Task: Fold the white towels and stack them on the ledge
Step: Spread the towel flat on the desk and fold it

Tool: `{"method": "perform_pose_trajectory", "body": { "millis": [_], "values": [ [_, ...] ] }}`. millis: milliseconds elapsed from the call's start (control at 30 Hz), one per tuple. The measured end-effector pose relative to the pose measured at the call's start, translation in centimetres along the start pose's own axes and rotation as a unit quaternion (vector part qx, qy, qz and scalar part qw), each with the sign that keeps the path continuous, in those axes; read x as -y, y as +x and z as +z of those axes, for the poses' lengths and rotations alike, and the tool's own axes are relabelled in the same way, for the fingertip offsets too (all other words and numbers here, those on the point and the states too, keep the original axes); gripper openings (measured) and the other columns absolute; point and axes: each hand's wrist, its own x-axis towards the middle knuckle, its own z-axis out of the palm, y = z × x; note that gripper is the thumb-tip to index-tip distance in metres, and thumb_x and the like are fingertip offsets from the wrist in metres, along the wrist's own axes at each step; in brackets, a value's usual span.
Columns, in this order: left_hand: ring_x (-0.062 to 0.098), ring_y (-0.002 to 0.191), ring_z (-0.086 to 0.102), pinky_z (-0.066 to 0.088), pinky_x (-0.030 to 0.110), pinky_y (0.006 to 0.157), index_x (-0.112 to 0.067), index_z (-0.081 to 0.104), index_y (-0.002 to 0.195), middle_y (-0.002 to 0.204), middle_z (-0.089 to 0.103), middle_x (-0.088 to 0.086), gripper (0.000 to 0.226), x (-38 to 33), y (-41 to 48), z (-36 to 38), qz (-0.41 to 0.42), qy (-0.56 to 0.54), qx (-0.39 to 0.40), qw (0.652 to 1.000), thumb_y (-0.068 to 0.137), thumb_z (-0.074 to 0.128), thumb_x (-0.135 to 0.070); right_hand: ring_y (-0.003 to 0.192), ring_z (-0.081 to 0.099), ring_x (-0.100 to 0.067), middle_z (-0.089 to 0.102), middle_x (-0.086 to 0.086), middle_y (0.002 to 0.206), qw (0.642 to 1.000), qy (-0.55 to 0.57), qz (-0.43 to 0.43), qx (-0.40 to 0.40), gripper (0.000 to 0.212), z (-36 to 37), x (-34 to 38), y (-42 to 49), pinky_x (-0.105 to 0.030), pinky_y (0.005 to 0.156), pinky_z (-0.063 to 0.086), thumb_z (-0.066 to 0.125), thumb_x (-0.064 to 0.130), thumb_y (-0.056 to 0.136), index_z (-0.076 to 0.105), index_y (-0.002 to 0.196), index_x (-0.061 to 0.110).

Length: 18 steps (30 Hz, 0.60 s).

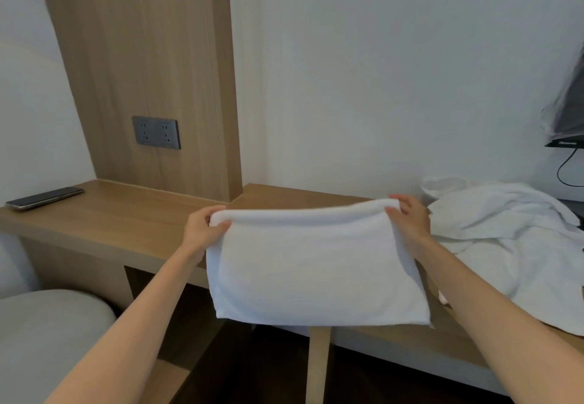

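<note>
A folded white towel [316, 264] hangs doubled over in front of me, above the front edge of the wooden ledge [126, 214]. My left hand [203, 229] pinches its top left corner. My right hand [410, 217] pinches the top right corner. The fold runs along the top between both hands, and the lower edge hangs free below the ledge's front. A heap of loose white towels [512, 239] lies crumpled on the ledge to the right, close to my right hand.
A dark phone [44, 198] lies on the ledge at far left. A wood panel with a grey double socket [156, 132] rises behind. A grey cushioned seat [47, 334] sits at lower left. A dark screen [568, 112] with a cable hangs at far right.
</note>
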Motion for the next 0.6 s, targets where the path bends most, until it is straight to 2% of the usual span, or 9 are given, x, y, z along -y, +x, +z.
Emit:
{"method": "perform_pose_trajectory", "body": {
  "millis": [33,100,200,333,467,533,600],
  "values": [
    [0.022,0.109,0.052,0.043,0.032,0.09,-0.006,0.058,0.127,0.126,0.058,0.011,0.041,-0.6,0.3,-0.4,0.009,0.001,-0.022,1.0,0.086,0.066,-0.009,0.11,0.058,-0.028,0.062,-0.018,0.118,1.0,0.015,-0.01,-0.008,0.034,-0.1,0.7,0.3,-0.016,0.071,0.043,0.057,-0.001,0.088,0.057,0.122,0.0],
    [0.026,0.11,0.054,0.044,0.034,0.09,-0.005,0.058,0.125,0.123,0.06,0.013,0.038,-1.8,1.2,-1.3,0.039,0.029,-0.054,0.997,0.088,0.065,-0.014,0.103,0.06,-0.022,0.064,-0.014,0.113,0.999,0.021,-0.042,-0.01,0.03,-0.4,2.4,0.9,-0.023,0.077,0.044,0.061,0.003,0.088,0.06,0.118,0.003],
    [0.027,0.103,0.056,0.045,0.034,0.085,-0.002,0.062,0.117,0.115,0.062,0.015,0.031,-4.1,2.6,-2.5,0.089,0.068,-0.088,0.99,0.09,0.063,-0.017,0.092,0.06,-0.017,0.066,-0.007,0.102,0.996,0.007,-0.083,-0.026,0.023,-0.7,4.5,1.3,-0.026,0.079,0.046,0.064,0.008,0.087,0.063,0.11,0.006],
    [0.035,0.108,0.051,0.046,0.043,0.095,-0.003,0.059,0.119,0.122,0.05,0.021,0.034,-6.6,3.6,-3.6,0.087,0.089,-0.091,0.988,0.092,0.059,-0.024,0.093,0.058,-0.018,0.065,-0.007,0.102,0.989,-0.005,-0.121,-0.088,0.017,-1.5,6.0,1.0,-0.025,0.075,0.043,0.063,0.011,0.088,0.063,0.104,0.008],
    [0.021,0.102,0.049,0.042,0.031,0.08,-0.008,0.051,0.123,0.117,0.052,0.008,0.036,-8.1,2.5,-3.9,0.085,-0.014,-0.049,0.995,0.096,0.052,-0.031,0.098,0.053,-0.029,0.05,-0.009,0.103,0.979,-0.059,-0.167,-0.104,0.014,-2.7,6.7,0.6,-0.037,0.086,0.045,0.06,0.015,0.09,0.063,0.102,0.009],
    [0.017,0.1,0.048,0.041,0.027,0.075,-0.011,0.048,0.123,0.113,0.05,0.003,0.034,-8.5,1.8,-4.0,0.094,-0.043,-0.05,0.993,0.097,0.05,-0.034,0.096,0.051,-0.028,0.042,-0.011,0.107,0.975,-0.069,-0.186,-0.105,0.015,-3.1,7.1,0.3,-0.038,0.09,0.044,0.059,0.015,0.091,0.062,0.103,0.006],
    [0.011,0.09,0.049,0.039,0.022,0.068,-0.016,0.047,0.116,0.107,0.049,-0.001,0.027,-8.9,1.3,-4.0,0.119,-0.056,-0.063,0.989,0.097,0.048,-0.035,0.102,0.048,-0.027,0.042,-0.015,0.117,0.972,-0.073,-0.196,-0.105,0.017,-3.3,7.4,-0.2,-0.036,0.091,0.042,0.053,0.014,0.094,0.057,0.107,0.003]
  ]
}}
